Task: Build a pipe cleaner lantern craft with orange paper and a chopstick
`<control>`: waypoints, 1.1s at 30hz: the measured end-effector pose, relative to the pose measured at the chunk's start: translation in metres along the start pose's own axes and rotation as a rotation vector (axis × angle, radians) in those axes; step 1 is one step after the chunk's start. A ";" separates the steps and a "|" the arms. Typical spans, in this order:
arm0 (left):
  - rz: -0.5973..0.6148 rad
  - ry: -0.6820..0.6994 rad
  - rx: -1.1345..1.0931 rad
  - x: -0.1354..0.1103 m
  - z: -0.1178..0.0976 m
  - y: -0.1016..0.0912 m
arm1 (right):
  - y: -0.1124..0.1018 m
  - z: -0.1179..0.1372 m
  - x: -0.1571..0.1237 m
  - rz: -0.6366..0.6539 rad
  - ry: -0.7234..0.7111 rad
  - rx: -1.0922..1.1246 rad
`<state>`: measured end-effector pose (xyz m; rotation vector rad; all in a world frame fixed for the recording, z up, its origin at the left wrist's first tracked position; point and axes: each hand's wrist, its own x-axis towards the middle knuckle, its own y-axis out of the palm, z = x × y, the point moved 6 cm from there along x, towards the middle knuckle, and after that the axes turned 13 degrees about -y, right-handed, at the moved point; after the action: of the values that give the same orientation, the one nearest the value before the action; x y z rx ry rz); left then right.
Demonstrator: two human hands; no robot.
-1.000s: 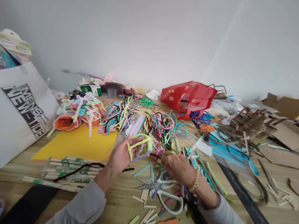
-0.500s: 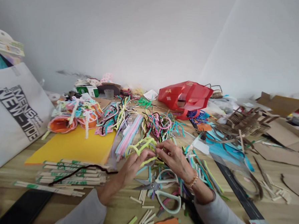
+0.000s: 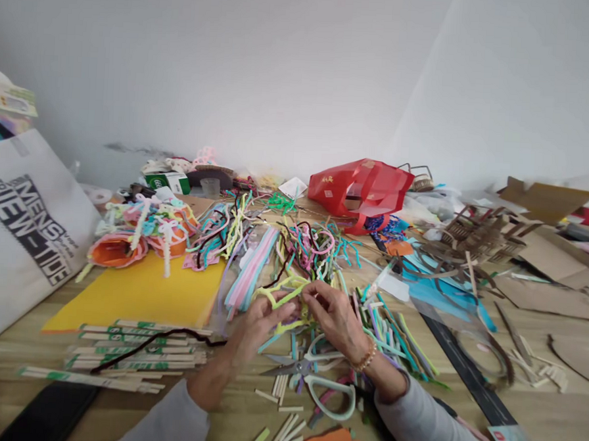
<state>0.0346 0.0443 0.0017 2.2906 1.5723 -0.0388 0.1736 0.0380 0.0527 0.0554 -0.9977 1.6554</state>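
A fuzzy yellow-green pipe cleaner (image 3: 281,293) — bent into an open, angular loop — is in the lower middle of the frame, held between the left hand (image 3: 261,334) and the right hand (image 3: 331,318), which pinches its upper part.

We've got both hands close together at ctr: L hand (image 3: 262,331) angled palm-up, fingers reaching right, R hand (image 3: 333,318) palm down, fingers curled in a pinch. L forearm (image 3: 207,387) and R forearm (image 3: 385,380) angle in from the bottom corners, grey sleeves pushed back, wrists bent.
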 end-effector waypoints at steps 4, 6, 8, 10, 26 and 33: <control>0.040 -0.094 -0.316 0.000 0.003 0.005 | 0.003 0.008 0.000 -0.015 -0.106 -0.078; 0.037 -0.104 -0.375 -0.002 0.004 0.006 | 0.005 0.013 -0.001 0.004 -0.146 -0.089; 0.016 -0.089 -0.401 -0.002 0.005 0.004 | 0.009 0.017 -0.002 0.048 -0.161 -0.083; 0.005 -0.069 -0.413 -0.001 0.005 0.001 | 0.012 0.017 -0.003 0.094 -0.157 -0.081; -0.004 -0.036 -0.424 0.001 -0.002 -0.007 | 0.004 0.005 -0.001 0.118 -0.071 -0.151; -0.001 -0.018 -0.352 0.001 0.000 -0.006 | 0.008 -0.002 -0.003 0.056 -0.072 -0.032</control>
<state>0.0295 0.0475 -0.0001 2.0090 1.4399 0.2009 0.1688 0.0374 0.0449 0.0664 -1.0886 1.6977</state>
